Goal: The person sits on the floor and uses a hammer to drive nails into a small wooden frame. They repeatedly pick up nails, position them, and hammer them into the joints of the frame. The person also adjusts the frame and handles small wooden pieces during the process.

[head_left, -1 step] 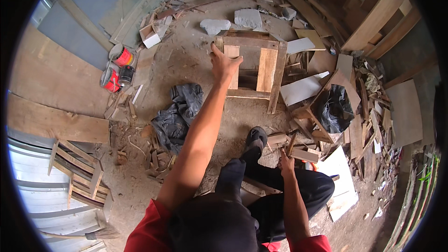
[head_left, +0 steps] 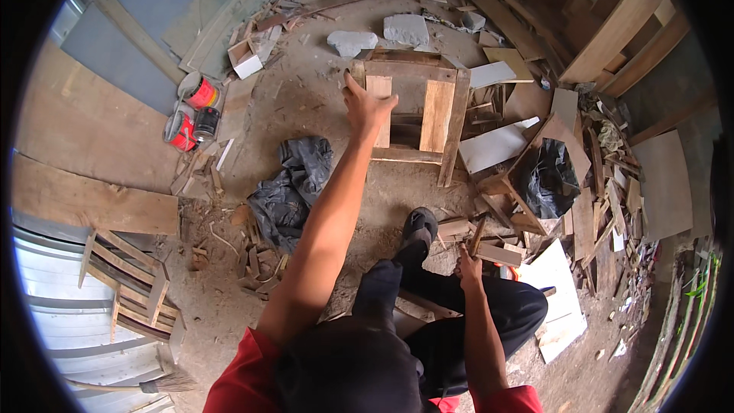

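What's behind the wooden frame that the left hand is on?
Beyond the wooden frame, two pale, rough blocks lie on the dirt floor. Whatever is right behind its slats or the left hand is covered.

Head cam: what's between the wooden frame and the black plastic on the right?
Head view: a white panel, then a brown board bordering the black plastic.

The wooden frame [head_left: 456,118] is brown with paler slats [head_left: 436,116], the sleeves [head_left: 243,378] red
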### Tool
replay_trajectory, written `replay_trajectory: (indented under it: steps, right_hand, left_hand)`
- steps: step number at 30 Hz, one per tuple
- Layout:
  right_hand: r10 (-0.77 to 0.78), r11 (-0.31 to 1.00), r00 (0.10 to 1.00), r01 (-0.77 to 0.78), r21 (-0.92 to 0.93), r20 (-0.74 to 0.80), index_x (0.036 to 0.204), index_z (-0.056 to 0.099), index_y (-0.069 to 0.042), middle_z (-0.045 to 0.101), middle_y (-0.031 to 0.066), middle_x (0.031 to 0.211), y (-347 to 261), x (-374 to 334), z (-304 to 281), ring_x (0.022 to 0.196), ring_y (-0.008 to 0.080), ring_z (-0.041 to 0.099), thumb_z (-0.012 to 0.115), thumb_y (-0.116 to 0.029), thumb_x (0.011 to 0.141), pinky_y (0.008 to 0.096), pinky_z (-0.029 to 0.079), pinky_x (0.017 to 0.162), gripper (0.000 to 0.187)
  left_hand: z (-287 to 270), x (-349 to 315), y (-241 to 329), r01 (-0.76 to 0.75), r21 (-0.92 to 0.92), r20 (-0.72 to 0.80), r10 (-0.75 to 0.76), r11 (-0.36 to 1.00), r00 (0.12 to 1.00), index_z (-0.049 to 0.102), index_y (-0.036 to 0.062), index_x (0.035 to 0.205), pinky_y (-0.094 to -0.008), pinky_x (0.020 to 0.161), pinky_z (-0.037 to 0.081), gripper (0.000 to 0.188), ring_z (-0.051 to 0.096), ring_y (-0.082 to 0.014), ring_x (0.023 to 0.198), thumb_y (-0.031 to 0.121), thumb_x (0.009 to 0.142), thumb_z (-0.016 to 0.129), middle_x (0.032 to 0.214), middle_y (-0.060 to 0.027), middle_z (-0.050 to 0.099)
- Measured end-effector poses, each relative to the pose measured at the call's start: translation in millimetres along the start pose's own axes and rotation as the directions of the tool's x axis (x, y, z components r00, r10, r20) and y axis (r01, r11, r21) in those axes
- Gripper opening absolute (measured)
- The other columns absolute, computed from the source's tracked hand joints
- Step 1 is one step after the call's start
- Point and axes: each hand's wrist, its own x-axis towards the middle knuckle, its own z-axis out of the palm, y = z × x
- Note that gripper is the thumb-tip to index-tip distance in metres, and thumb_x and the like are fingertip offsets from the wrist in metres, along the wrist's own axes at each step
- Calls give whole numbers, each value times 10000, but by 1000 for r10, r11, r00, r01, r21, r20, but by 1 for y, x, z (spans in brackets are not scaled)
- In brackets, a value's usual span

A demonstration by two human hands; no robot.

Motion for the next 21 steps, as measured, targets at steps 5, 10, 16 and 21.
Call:
replay_trajectory:
  steps: [5,10,16,21]
  right_hand:
    - [5,1000,1000,-5,0,-13,774,459,-118,407,-29,577,-3,4,2,421,99,391,710,-348,944,278,304,380,380]
    - [-8,1000,1000,8,14,7,764,468,-115,419,-28,576,-8,7,5,424,102,399,715,-343,941,286,314,385,380]
    - [-23,1000,999,23,21,26,769,447,-112,411,-17,596,-6,8,4,439,111,405,720,-379,933,284,316,390,416]
    - [-26,1000,999,26,6,19,853,456,-83,446,3,618,-5,12,4,451,118,443,709,-381,939,286,347,389,400]
  left_hand:
    - [11,-39,-40,-45,-68,38,48,997,998,50,-11,1529,-498,1079,425,1249,429,-489,1307,304,662,892,1438,-353,332]
    - [7,-32,-32,51,-59,113,-44,997,993,67,-17,1520,-487,1049,454,1237,471,-478,1282,328,667,894,1434,-354,362]
    - [-1,-25,-17,142,7,176,-141,990,974,110,-19,1481,-485,1014,480,1183,544,-459,1206,323,661,891,1346,-345,466]
    - [0,-16,-14,127,40,202,-133,991,970,110,-12,1456,-487,976,500,1169,575,-452,1166,342,660,891,1298,-345,503]
